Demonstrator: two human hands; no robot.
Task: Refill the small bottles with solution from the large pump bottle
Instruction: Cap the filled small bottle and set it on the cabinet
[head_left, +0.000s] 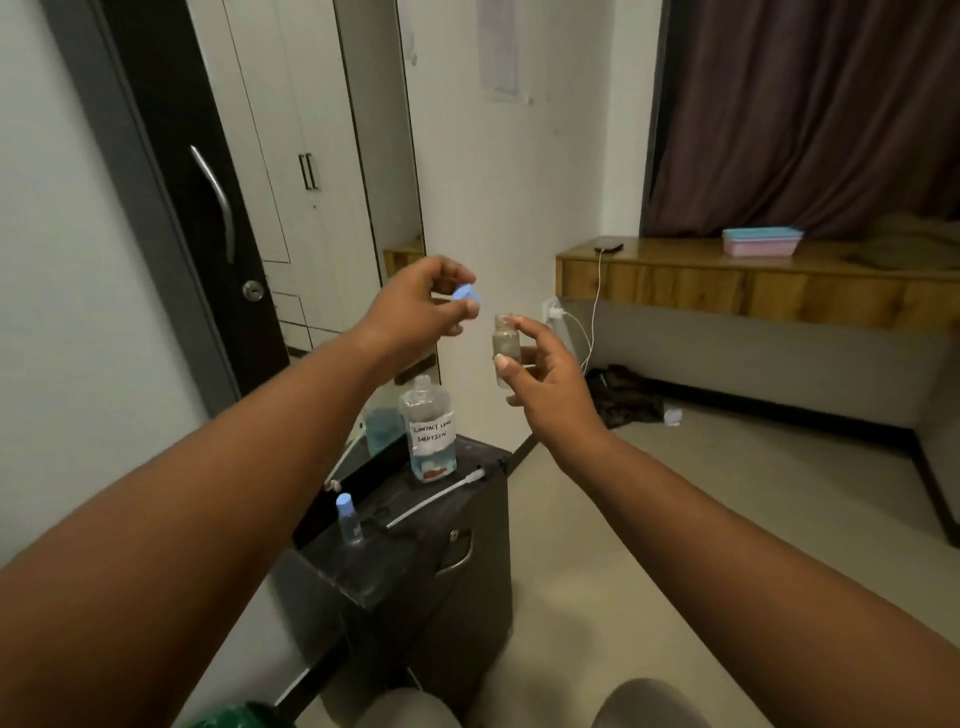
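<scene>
- At centre frame, I see the right hand (545, 374) gripping a small clear bottle (505, 345) upright between thumb and fingers, its neck uncapped; whether it holds any liquid I cannot tell.
- Just left of it and slightly higher, the left hand (421, 306) pinches a light blue cap (466, 295) in its fingertips, clear of the bottle's mouth.
- Below the hands, a large clear bottle (428, 431) with a handwritten "contact lens solution" label stands on a dark suitcase (415, 545), a shallow layer of bluish liquid at its bottom and no pump on its neck.
- A white pump tube (436, 496) lies flat on the suitcase just beside that bottle.
- Lower left of it, a second small bottle (348, 519) stands capped in blue; its contents are unclear.
</scene>
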